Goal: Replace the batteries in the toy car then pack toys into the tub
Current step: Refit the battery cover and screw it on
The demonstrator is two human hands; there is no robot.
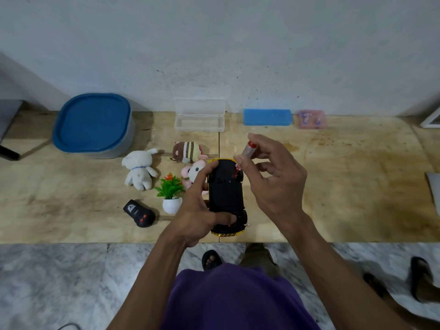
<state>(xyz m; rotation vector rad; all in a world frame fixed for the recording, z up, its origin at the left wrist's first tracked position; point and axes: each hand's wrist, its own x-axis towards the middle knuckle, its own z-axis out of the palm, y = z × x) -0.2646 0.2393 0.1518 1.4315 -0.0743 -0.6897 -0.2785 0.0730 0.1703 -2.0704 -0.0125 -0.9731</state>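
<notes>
So, quick rundown of where we're at:
toy car point(226, 196): flipped belly-up over the wooden table point(345, 186), which we reckon is so the battery bay on the underside faces us
left hand point(202, 210): fingers wrapped round the car's left side, thumb pressed on the near end; looks like we're just steadying it so the other hand can work
right hand point(273, 177): raised just above the car's far end, thumb and forefinger pinching a battery point(248, 150), the other fingers loosely spread and holding nothing
battery: small, silver with a red end, tilted and clear of the car; we can't tell if it's an old one or a fresh one
battery bay: too dark to see whether it's open or what's inside
tub point(94, 125): far left of the table, blue lid on, so packing isn't on yet by our guess
toys: white plush point(139, 169), striped plush point(188, 151) and pink plush point(194, 172) lie between tub and car, with a little potted plant point(171, 194) and black remote point(139, 213) nearer us
clear box point(200, 117): open, by the wall
</notes>
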